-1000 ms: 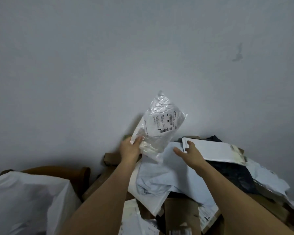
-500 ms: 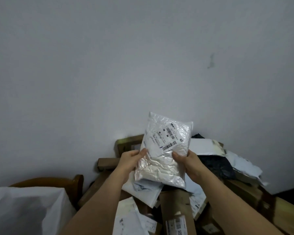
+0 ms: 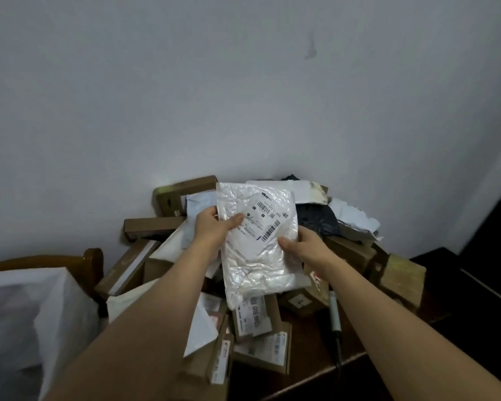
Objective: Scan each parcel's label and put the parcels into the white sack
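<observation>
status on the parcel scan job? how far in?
Done: can't tell; the white sack at lower left shows no contents clearly. In hand: left hand and right hand grip a white plastic parcel, label facing up, not yet sacked. Left: a pile of cardboard boxes and mailers on the table.

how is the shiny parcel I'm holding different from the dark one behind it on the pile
The shiny white parcel is lifted, gripped by the left hand and right hand; the dark parcel lies on the pile. The white one shows its barcode label; the dark one shows none here. Both are soft crinkled plastic bags.
</observation>
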